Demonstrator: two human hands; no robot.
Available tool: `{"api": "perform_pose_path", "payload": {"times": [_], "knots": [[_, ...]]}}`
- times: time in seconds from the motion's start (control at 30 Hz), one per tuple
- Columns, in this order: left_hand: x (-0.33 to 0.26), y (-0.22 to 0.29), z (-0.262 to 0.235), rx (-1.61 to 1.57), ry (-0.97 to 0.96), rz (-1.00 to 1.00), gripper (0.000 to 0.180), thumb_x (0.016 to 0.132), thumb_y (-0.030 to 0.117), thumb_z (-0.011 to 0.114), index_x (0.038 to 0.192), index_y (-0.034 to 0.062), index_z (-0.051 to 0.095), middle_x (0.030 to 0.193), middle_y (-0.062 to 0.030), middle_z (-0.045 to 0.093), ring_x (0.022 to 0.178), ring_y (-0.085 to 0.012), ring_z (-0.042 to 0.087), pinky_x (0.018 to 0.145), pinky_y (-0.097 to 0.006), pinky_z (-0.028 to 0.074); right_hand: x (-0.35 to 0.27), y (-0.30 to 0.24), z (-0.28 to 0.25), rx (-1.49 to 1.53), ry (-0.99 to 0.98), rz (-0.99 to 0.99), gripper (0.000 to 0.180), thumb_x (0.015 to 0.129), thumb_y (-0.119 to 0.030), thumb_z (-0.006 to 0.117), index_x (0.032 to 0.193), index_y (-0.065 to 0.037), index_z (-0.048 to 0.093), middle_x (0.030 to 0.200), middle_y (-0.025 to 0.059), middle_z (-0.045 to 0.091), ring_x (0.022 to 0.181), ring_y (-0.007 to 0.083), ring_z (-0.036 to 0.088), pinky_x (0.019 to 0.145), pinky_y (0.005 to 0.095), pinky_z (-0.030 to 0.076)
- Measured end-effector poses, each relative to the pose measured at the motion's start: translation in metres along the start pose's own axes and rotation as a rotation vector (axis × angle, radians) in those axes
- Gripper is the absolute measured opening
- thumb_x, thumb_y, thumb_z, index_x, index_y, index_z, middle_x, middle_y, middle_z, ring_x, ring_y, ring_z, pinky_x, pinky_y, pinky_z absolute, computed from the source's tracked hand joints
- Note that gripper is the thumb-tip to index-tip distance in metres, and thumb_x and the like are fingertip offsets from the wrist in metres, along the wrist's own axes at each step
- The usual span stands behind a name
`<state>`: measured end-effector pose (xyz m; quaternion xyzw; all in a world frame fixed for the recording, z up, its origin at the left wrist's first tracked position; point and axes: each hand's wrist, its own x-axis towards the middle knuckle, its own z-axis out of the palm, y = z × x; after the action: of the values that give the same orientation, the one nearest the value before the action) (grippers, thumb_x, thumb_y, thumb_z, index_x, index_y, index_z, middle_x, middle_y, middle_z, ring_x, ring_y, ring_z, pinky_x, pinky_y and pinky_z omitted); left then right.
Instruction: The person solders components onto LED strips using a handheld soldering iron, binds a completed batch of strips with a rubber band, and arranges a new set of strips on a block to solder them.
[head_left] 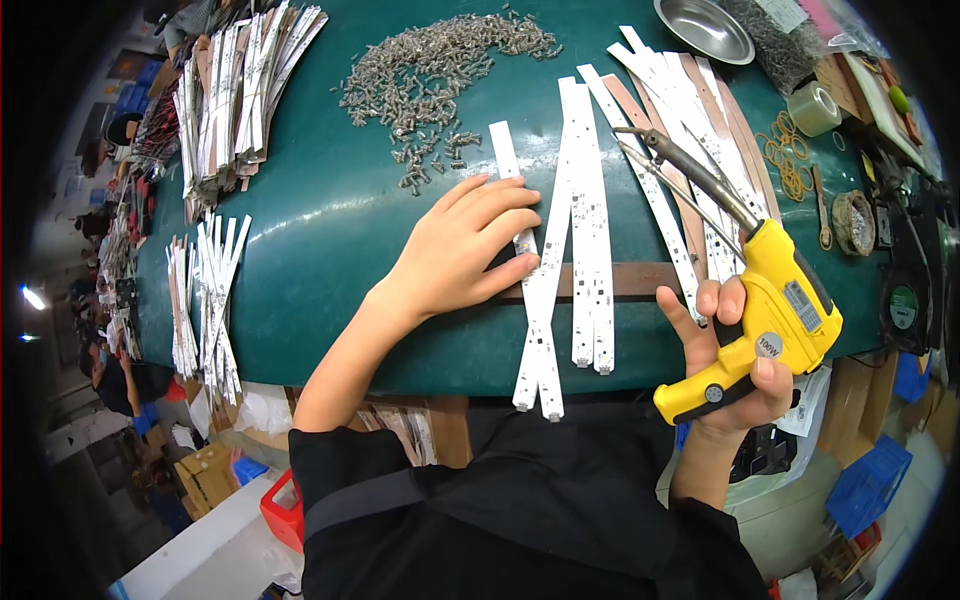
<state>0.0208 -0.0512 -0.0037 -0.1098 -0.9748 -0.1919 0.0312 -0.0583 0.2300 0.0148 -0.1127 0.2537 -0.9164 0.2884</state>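
Observation:
My left hand lies over a narrow white LED circuit strip, with its fingertips and thumb pressed onto it and holding it to the table. Beside it, several more white strips lie crossed and side by side, their lower ends reaching past the table's near edge. My right hand is wrapped round the handle of a yellow and black soldering gun. The gun's long metal tip points up and left, above the fanned strips on the right. A thin metal tube runs beside the tip.
A heap of small metal parts spreads over the green table. Bundled strips stand at the left, with smaller bundles nearer. At the right are a metal bowl, rubber bands, a tape roll and a round tin.

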Motion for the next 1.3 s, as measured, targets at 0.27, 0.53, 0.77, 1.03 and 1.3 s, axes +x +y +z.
{"api": "perform_pose_path", "payload": {"times": [0.27, 0.53, 0.77, 1.03, 1.3], "knots": [[0.019, 0.024, 0.006, 0.002, 0.045, 0.181, 0.054, 0.083, 0.026, 0.067, 0.132, 0.0136, 0.052, 0.140, -0.0075, 0.048, 0.130, -0.0282, 0.045, 0.109, -0.048, 0.032, -0.002, -0.006, -0.002, 0.009, 0.024, -0.092, 0.077, 0.068, -0.017, 0.060, 0.136, 0.006, 0.032, 0.100, 0.0166, 0.052, 0.106, 0.0305, 0.052, 0.108, 0.0626, 0.030], [0.001, 0.019, 0.009, 0.011, 0.072, 0.140, 0.050, 0.079, 0.026, 0.069, 0.125, 0.0104, 0.058, 0.134, -0.0092, 0.053, 0.124, -0.0308, 0.049, 0.102, -0.045, 0.041, 0.001, -0.011, -0.022, -0.238, 0.058, -0.178, 0.075, 0.074, -0.013, 0.057, 0.141, 0.004, 0.027, 0.106, 0.0164, 0.050, 0.115, 0.0307, 0.048, 0.110, 0.0669, 0.022], [0.012, 0.025, 0.011, -0.142, 0.022, 0.189, 0.056, 0.079, 0.022, 0.068, 0.132, 0.0110, 0.052, 0.141, -0.0109, 0.047, 0.129, -0.0299, 0.046, 0.106, -0.046, 0.037, -0.007, 0.011, -0.012, -0.023, 0.087, -0.050, 0.076, 0.067, -0.015, 0.057, 0.136, 0.005, 0.033, 0.100, 0.0174, 0.052, 0.109, 0.0340, 0.050, 0.108, 0.0672, 0.025], [0.030, -0.008, -0.002, 0.111, 0.177, 0.171, 0.041, 0.074, -0.005, 0.061, 0.111, 0.0117, 0.064, 0.125, -0.0081, 0.057, 0.111, -0.0303, 0.055, 0.092, -0.041, 0.046, -0.001, -0.011, -0.028, -0.195, 0.128, -0.201, 0.077, 0.073, -0.012, 0.059, 0.142, 0.002, 0.027, 0.104, 0.0142, 0.050, 0.110, 0.0299, 0.050, 0.112, 0.0660, 0.020], [0.021, -0.022, -0.006, -0.109, 0.097, 0.121, 0.028, 0.073, -0.004, 0.062, 0.099, 0.0080, 0.062, 0.117, -0.0080, 0.062, 0.106, -0.0302, 0.059, 0.086, -0.039, 0.049, -0.007, 0.000, -0.021, -0.165, 0.114, -0.146, 0.079, 0.071, -0.011, 0.061, 0.141, 0.003, 0.027, 0.102, 0.0135, 0.051, 0.109, 0.0304, 0.050, 0.114, 0.0598, 0.021]]}}
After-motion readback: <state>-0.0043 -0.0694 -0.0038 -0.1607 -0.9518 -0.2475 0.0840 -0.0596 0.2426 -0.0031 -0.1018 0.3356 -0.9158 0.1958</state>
